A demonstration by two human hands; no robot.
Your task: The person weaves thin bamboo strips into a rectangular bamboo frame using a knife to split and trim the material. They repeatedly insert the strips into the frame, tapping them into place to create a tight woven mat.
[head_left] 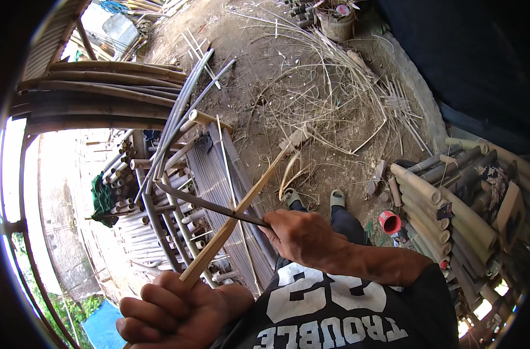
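Observation:
My left hand (175,308) is closed around the near end of a split bamboo strip (257,187), low at the left. The pale strip slants away up and to the right, over the littered ground. Across it lies the long dark blade of a knife (202,203), touching the strip near its middle. The knife's handle is hidden in my right hand (302,235), whose fingers are wrapped round it. Beneath the blade, a bench of bamboo slats (218,174) stands with a thin pale stick (225,157) lying along it.
Stacked bamboo poles (111,96) are at the upper left, with grey thin poles (180,110) leaning nearby. More thick bamboo (433,203) is piled at the right beside a red can (388,221). Shavings and loose strips (358,87) litter the dirt ground ahead of my feet.

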